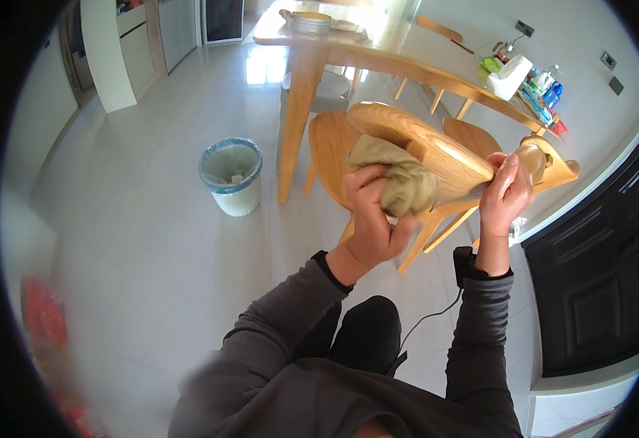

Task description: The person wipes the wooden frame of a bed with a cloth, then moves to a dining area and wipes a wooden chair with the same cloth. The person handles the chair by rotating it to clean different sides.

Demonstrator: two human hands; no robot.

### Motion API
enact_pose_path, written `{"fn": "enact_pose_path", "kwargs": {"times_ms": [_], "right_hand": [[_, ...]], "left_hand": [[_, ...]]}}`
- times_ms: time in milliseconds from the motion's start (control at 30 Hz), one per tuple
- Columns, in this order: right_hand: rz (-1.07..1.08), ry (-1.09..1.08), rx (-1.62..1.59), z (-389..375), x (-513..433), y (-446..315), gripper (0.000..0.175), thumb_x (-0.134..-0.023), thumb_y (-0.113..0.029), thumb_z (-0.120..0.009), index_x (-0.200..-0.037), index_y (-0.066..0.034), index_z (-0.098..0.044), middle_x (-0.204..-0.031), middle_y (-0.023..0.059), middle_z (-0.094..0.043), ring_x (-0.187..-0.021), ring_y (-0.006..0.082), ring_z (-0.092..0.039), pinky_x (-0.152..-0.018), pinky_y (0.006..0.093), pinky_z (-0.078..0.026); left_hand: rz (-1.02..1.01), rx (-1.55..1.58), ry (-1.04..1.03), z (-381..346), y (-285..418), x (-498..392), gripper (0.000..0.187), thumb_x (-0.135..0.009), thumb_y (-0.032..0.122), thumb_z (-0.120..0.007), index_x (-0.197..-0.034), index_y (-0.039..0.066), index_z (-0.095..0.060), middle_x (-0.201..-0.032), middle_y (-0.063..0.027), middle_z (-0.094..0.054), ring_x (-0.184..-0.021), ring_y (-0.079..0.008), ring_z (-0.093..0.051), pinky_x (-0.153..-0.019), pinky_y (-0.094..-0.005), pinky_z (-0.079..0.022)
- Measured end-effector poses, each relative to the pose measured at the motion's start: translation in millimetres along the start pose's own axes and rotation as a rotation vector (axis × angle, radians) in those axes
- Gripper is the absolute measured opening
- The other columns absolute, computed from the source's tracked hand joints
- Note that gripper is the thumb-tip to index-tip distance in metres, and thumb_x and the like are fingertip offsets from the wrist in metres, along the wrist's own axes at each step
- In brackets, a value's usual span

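Note:
My left hand (371,219) holds a bunched olive-beige cloth (404,178) against the near face of a wooden chair's curved backrest (434,137). The fingers are partly buried in the folds and slightly blurred. My right hand (504,191) grips the right end of that backrest, thumb uppermost. The chair's seat (327,153) shows to the left of the backrest, and one leg (422,241) reaches the floor below the cloth. A black device on a wristband (463,265) sits at my right wrist, with a thin cable hanging from it.
A white bin (234,200) with a blue-rimmed liner stands left of the chair. Behind is a wooden table (407,55) bearing a round tin (311,23), a white tissue pack (510,76) and several bottles. More chairs (470,131) surround it. A black panelled door (598,274) is at right.

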State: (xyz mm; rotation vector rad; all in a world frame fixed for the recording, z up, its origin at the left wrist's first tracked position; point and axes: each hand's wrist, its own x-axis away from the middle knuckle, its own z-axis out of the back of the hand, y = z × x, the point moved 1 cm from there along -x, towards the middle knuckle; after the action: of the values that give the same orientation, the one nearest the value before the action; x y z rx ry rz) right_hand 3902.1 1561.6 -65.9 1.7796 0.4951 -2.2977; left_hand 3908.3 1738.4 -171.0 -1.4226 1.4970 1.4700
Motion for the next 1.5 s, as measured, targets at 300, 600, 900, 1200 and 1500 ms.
{"fn": "enact_pose_path", "kwargs": {"times_ms": [300,600,900,1200,1500], "right_hand": [[0.026,0.042,0.003,-3,2,2,0.037,-0.099,-0.017,-0.042,-0.071,-0.0059,-0.064,-0.063,0.0059,-0.059,-0.061,0.0248,-0.058,-0.065,0.0345,-0.042],[0.01,0.052,-0.01,-6,4,6,0.039,-0.1,-0.018,-0.041,-0.073,-0.004,-0.065,-0.064,0.0066,-0.061,-0.06,0.023,-0.056,-0.066,0.0329,-0.043],[-0.022,0.062,-0.044,-8,6,5,0.042,-0.102,-0.019,-0.04,-0.075,0.0003,-0.066,-0.066,0.0084,-0.063,-0.059,0.0211,-0.057,-0.06,0.0318,-0.044],[0.012,0.136,-0.208,-18,14,25,0.048,-0.104,-0.024,-0.037,-0.077,0.0048,-0.065,-0.071,0.0092,-0.064,-0.061,0.0169,-0.056,-0.056,0.0286,-0.042],[0.013,0.272,-0.161,-19,18,34,0.048,-0.101,-0.032,-0.039,-0.08,0.0054,-0.062,-0.075,0.0121,-0.064,-0.067,0.0191,-0.059,-0.063,0.0302,-0.047]], "left_hand": [[0.164,-0.01,0.099,-24,-8,-12,0.063,-0.076,0.002,-0.072,-0.128,0.0,-0.036,-0.124,-0.0183,-0.032,-0.108,-0.0293,-0.038,-0.091,-0.0375,-0.039],[0.112,-0.405,-0.033,-34,-37,48,0.061,-0.07,-0.004,-0.066,-0.125,-0.005,-0.039,-0.119,-0.0232,-0.04,-0.107,-0.038,-0.041,-0.092,-0.0439,-0.038],[0.709,-0.34,-0.381,8,-125,219,0.055,-0.072,-0.002,-0.067,-0.121,-0.007,-0.041,-0.114,-0.0249,-0.045,-0.102,-0.0406,-0.044,-0.089,-0.0463,-0.039],[0.502,-0.13,-0.129,-15,-95,146,0.052,-0.072,-0.002,-0.068,-0.121,-0.001,-0.049,-0.117,-0.0206,-0.051,-0.11,-0.0402,-0.048,-0.09,-0.0429,-0.044],[0.648,-0.025,-0.352,6,-145,240,0.035,-0.073,-0.004,-0.064,-0.106,0.003,-0.057,-0.108,-0.014,-0.057,-0.099,-0.0362,-0.05,-0.087,-0.0426,-0.043]]}}
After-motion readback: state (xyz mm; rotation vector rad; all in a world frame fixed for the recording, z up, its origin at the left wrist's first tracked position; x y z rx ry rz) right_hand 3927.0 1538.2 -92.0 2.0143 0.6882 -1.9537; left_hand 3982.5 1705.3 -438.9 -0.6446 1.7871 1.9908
